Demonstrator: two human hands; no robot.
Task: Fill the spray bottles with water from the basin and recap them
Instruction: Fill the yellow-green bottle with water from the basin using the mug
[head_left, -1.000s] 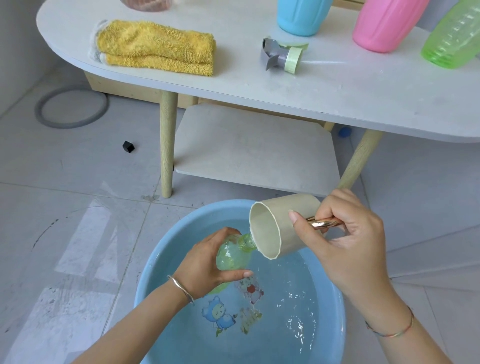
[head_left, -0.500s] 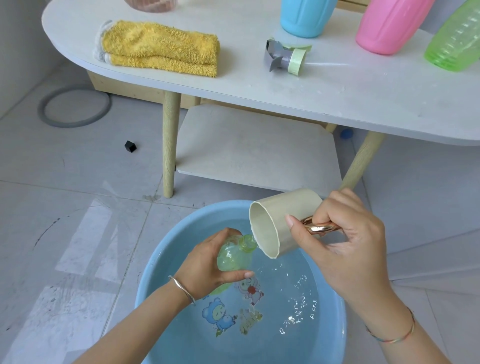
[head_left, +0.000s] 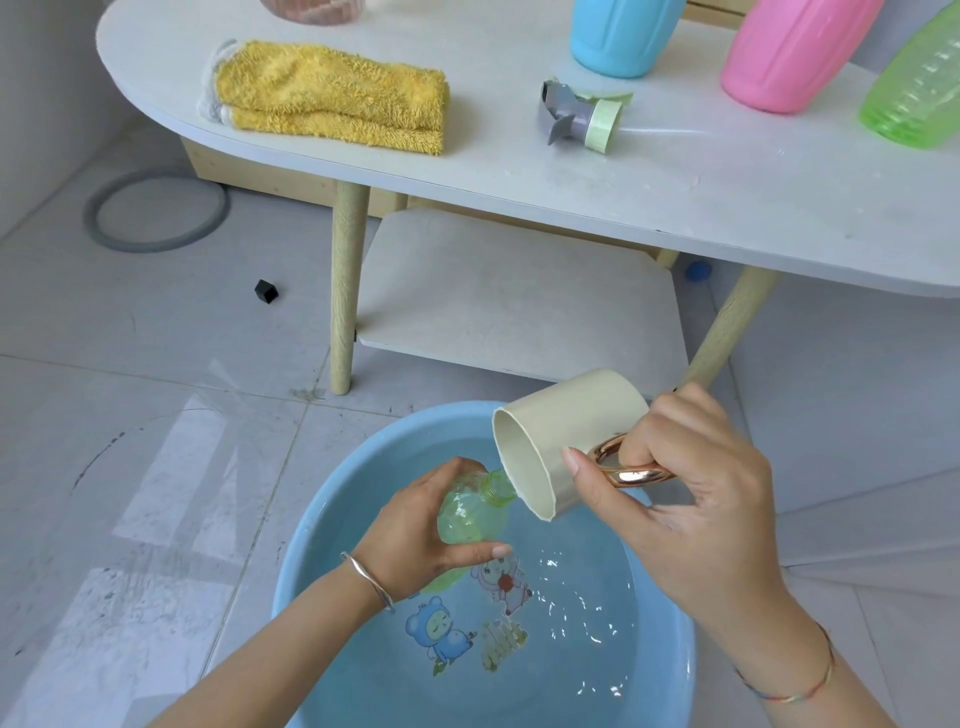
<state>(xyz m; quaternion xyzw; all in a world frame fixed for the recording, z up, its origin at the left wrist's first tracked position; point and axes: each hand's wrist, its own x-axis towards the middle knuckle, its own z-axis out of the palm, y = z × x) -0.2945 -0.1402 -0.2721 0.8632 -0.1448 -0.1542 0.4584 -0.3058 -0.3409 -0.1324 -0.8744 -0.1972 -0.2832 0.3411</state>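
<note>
Over a blue basin (head_left: 311, 525) of water on the floor, my left hand (head_left: 415, 535) grips a small green bottle (head_left: 470, 512), tilted, its open threaded neck pointing up and right. My right hand (head_left: 685, 499) holds a cream mug (head_left: 561, 447) by its shiny copper handle. The mug is tipped on its side with its rim touching the bottle's neck. A grey and green spray cap (head_left: 579, 117) lies on the white table (head_left: 675, 187). Blue (head_left: 618, 34), pink (head_left: 789, 49) and green (head_left: 914, 88) bottles stand at the table's far side.
A folded yellow towel (head_left: 332, 96) lies on the table's left part. Below the tabletop is a lower shelf (head_left: 514, 296) between wooden legs. A grey hose ring (head_left: 156, 210) and a small black cube (head_left: 266, 291) lie on the tiled floor.
The mug has tipped a bit further and its handle has turned into clearer view. The bottle stays in my left hand; ripples spread on the water to the right.
</note>
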